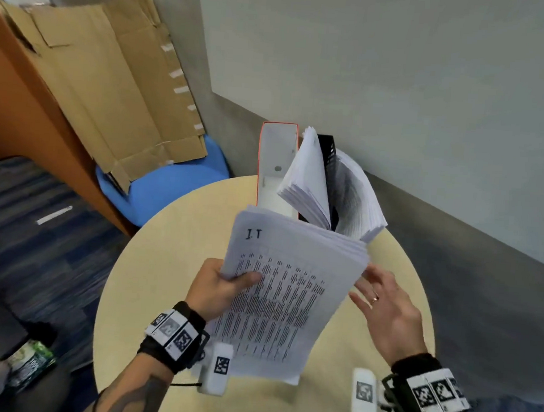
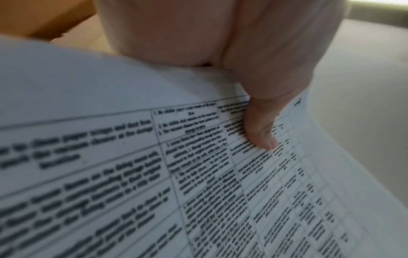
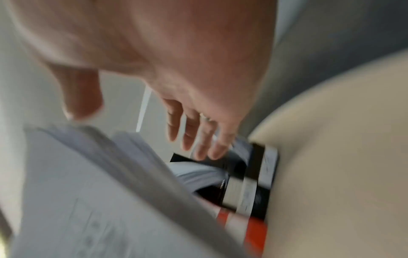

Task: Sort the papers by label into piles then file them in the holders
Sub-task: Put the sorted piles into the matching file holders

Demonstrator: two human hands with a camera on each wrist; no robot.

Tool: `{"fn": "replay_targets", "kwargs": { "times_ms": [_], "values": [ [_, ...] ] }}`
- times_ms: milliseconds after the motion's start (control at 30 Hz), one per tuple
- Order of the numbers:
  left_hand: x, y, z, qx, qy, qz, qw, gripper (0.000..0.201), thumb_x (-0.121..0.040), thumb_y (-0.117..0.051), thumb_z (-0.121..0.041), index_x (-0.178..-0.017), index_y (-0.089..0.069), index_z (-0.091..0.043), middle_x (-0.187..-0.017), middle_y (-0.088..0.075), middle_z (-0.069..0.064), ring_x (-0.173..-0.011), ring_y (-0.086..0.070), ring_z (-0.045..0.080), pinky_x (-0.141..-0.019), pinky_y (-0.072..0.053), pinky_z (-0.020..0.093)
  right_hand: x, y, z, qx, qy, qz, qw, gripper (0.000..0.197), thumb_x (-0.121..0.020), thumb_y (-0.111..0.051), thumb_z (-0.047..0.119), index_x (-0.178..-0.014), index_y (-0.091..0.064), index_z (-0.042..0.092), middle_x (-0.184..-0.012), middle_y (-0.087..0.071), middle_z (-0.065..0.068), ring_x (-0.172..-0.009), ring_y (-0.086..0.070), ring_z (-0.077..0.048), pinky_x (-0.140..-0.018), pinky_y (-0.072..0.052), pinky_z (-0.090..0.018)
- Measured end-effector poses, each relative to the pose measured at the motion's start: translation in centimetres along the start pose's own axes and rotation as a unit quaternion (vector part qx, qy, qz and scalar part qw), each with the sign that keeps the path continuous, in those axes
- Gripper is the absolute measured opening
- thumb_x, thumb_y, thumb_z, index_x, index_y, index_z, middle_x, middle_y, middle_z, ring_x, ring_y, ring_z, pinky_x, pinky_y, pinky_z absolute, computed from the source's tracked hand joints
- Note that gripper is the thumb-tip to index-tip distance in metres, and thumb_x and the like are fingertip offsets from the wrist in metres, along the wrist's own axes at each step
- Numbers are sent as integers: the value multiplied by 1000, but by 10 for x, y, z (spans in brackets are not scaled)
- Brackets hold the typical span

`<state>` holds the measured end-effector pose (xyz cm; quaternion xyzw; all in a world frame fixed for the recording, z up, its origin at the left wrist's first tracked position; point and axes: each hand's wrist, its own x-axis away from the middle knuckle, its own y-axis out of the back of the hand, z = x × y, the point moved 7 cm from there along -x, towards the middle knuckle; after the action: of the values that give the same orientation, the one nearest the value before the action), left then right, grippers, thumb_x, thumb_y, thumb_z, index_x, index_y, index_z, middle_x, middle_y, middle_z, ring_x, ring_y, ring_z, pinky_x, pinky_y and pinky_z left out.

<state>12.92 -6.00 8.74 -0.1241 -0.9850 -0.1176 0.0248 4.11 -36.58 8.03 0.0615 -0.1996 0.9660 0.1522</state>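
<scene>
Above the round table point(image 1: 151, 261), your left hand point(image 1: 216, 292) is gripping the stack of papers point(image 1: 284, 290), thumb clamped on top; your right hand point(image 1: 383, 303) is hovering beside it, fingers spread, near the holders point(image 1: 275, 161).

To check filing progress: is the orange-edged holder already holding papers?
No, the orange-edged holder stands empty in the head view; papers fill the black holder beside it.
</scene>
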Motion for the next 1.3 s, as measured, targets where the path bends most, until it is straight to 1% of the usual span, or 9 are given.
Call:
{"fn": "replay_targets", "kwargs": {
  "times_ms": [100, 333, 433, 633, 800, 933, 1033, 1200, 1300],
  "values": [
    [3, -2, -8, 72, -17, -36, 997, 23, -80, -82, -22, -92, -79, -3, -89, -79, 11, -86, -76, 27, -72, -62, 34, 0, -10, -14, -135, -26, 23, 990, 91, -79, -77, 54, -147, -46, 2, -139, -60, -13, -128, -55, -27, -109, -35, -45],
    [11, -21, -27, 145, -40, -25, 988, 19, -81, -82, -7, -99, -78, -2, -97, -79, 13, -91, -77, 29, -78, -63, 40, -8, -53, 8, 157, 36, 7, 987, 40, -70, -83, -15, -103, -75, 5, -102, -79, -12, -97, -75, -30, -89, -60, -47],
    [16, -20, -34, 150, -58, -115, 980, 11, -83, -82, -5, -83, -81, -16, -90, -80, 4, -81, -74, 18, -69, -63, 40, -10, -67, 16, 156, 71, -21, 985, 28, -72, -84, -11, -92, -76, 7, -88, -80, -3, -83, -76, -18, -70, -59, -31],
    [26, -9, -48, 184, -104, -160, 964, 41, -79, -83, 2, -76, -81, -39, -84, -79, -11, -77, -74, 10, -70, -64, 32, -2, -81, 25, 90, 127, -18, 988, 40, -73, -80, -17, -99, -72, 12, -93, -79, -4, -88, -75, -18, -75, -63, -31],
    [37, -5, 15, 143, -36, -122, 981, 47, -72, -88, -2, -84, -80, -47, -90, -80, -9, -86, -77, 15, -67, -61, 28, -2, -56, -39, 160, 22, 9, 987, 28, -68, -89, -7, -83, -79, 15, -92, -78, -17, -84, -73, -30, -78, -61, -56],
    [38, -25, 42, 122, 0, -87, 989, 57, -76, -86, 1, -85, -78, -54, -94, -80, -15, -91, -76, 10, -73, -60, 25, 6, -37, -83, 152, -49, -34, 987, 36, -70, -84, -11, -96, -73, 11, -95, -79, -12, -95, -74, -34, -86, -59, -56],
    [35, -23, 41, 129, -8, -92, 987, 46, -76, -85, 4, -78, -82, -41, -89, -79, -15, -83, -75, 2, -71, -61, 22, 4, -37, -80, 150, -51, -42, 987, 36, -71, -82, -14, -96, -72, 10, -93, -79, -9, -90, -76, -28, -82, -61, -49],
    [33, -28, 75, 104, 74, -96, 987, 25, -77, -88, -5, -81, -79, -28, -88, -81, -7, -86, -77, 14, -66, -60, 25, 8, -33, -101, 197, -85, -43, 976, 35, -74, -84, -6, -101, -75, 14, -99, -79, -6, -96, -75, -25, -90, -59, -54],
    [23, -22, 78, 69, 76, -87, 991, 12, -80, -86, -12, -84, -80, -21, -87, -80, -4, -85, -77, 16, -65, -59, 24, 2, -39, -92, 255, -73, -18, 964, 28, -78, -85, 3, -99, -77, 20, -98, -80, 3, -94, -76, -17, -89, -60, -42]
  ]
}}
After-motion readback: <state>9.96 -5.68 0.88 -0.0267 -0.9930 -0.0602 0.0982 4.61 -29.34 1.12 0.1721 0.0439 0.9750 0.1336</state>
